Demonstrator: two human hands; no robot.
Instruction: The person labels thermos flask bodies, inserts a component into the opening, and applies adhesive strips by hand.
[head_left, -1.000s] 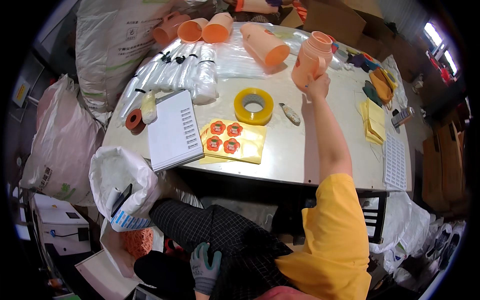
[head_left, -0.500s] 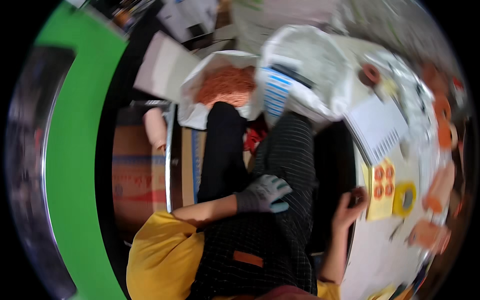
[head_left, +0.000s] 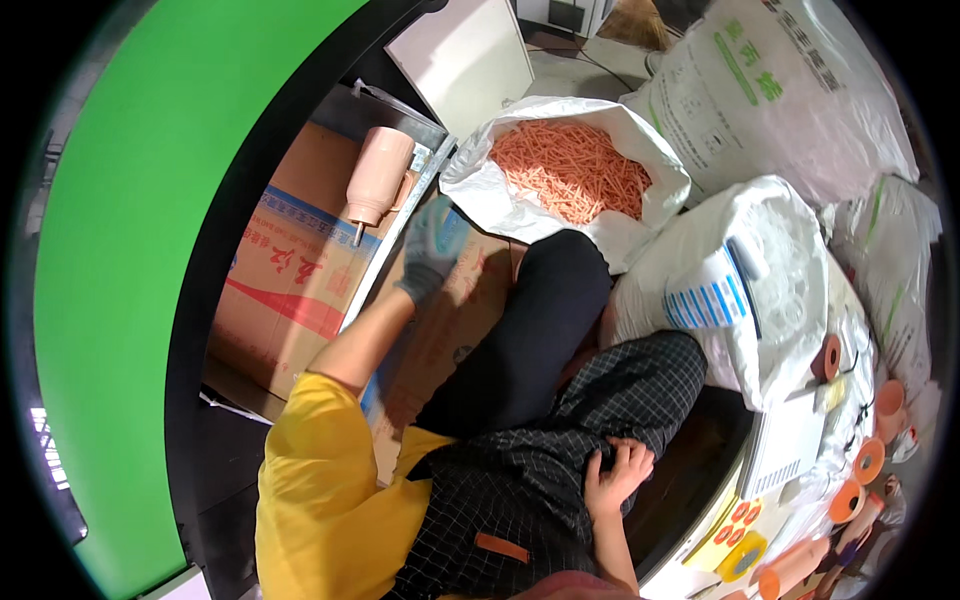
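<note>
My left hand (head_left: 432, 250), in a grey-green work glove, reaches forward over the metal rail (head_left: 385, 245) of a low bay on my left. Its fingers are extended, slightly blurred, with nothing visible in them. Just beyond them a pink bottle-shaped plastic part (head_left: 381, 170) with a side handle and a thin stem at its narrow end lies in the bay, apart from the glove. My bare right hand (head_left: 617, 475) rests on my right thigh, on the dark checked apron, fingers loosely bent and apart, holding nothing visible.
Cardboard boxes (head_left: 285, 300) fill the bay beside a curved green surface (head_left: 110, 250). Ahead stands a white sack (head_left: 470, 165) of pink-orange sticks, then a white sack (head_left: 660, 300) of clear plastic pieces. A table (head_left: 665, 580) on the right holds a notebook (head_left: 790, 445), yellow tape (head_left: 743, 557) and orange parts.
My view has turned left. My left hand has moved from my lap out toward the pink part. The right hand has come from the table edge to my thigh.
</note>
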